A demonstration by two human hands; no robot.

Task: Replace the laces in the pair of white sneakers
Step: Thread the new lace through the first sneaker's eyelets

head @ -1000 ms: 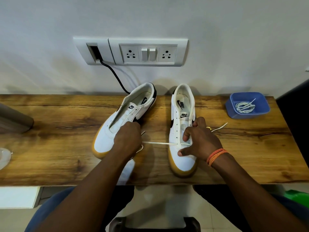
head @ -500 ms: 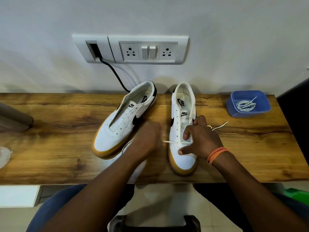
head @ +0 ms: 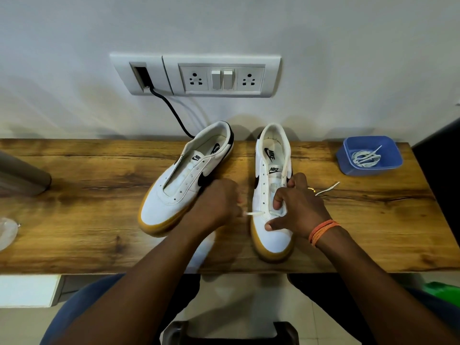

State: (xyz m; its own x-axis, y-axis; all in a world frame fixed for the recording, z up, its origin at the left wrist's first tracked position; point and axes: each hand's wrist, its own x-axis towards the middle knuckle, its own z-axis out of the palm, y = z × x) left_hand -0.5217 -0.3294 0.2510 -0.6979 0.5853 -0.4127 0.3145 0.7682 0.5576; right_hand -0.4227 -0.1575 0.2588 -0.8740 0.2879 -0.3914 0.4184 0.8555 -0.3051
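Two white sneakers with tan soles stand on the wooden shelf (head: 74, 200). The left sneaker (head: 184, 180) has no lace and points toward me at an angle. The right sneaker (head: 270, 175) holds a white lace (head: 255, 213) that comes out of a low eyelet on its left side. My left hand (head: 219, 202) pinches that lace between the shoes. My right hand (head: 298, 207) grips the right sneaker, fingers inside the throat and thumb on the toe. The lace's other end (head: 327, 189) lies on the wood right of my hand.
A blue tub (head: 348, 158) with a coiled white lace (head: 366, 158) sits at the back right. A switch panel (head: 221, 77) with a black cable (head: 171, 113) is on the wall. A grey cylinder (head: 22, 178) and clear plastic (head: 7, 231) lie at the left edge.
My left hand moved right from over the left sneaker's toe to the gap between the shoes, and the lace span outside the eyelet got much shorter. My right hand stayed on the right sneaker.
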